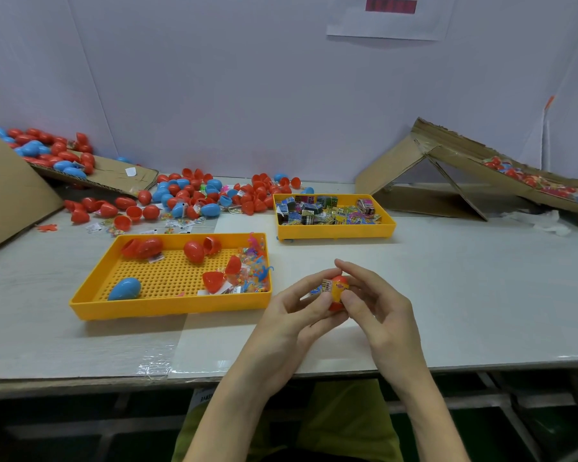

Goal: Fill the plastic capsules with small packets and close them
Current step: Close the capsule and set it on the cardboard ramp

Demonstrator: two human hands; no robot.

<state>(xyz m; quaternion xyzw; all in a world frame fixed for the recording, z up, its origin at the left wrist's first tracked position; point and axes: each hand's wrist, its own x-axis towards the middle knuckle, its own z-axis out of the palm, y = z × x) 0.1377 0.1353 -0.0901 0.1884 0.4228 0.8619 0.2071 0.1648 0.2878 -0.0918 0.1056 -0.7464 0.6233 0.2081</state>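
- The red capsule (338, 290) is held above the table (464, 295), just in front of the person and between both hands, to the right of the perforated yellow tray (167, 308).
- The left hand (294, 305) cups the capsule from below and from the side, with its fingers curled round the shell.
- The right hand (377, 305) closes thumb and forefinger on the capsule's upper part. Whether these fingers also pinch a packet cannot be told.
- Small packets (322, 287), printed yellow and blue, stick out at the capsule's left side, so the filling step seems under way and the capsule is not yet shut.
- The shell looks like thin, smooth, hard plastic. It is probably very light, stiff enough to snap shut, and slippery on its rounded ends.
- It is best held round its widest band, as the left hand does, leaving the opening free.
- The packets appear to be flat foil or paper, light and springy. They will likely push back out and need folding or tucking in fully.
- A packet edge caught at the seam could stop the halves from closing.
- More packets lie in the second yellow tray (334, 232), farther back on the table.
- Loose capsules (194, 195), red and blue, are heaped behind the perforated tray, well away from the hands.
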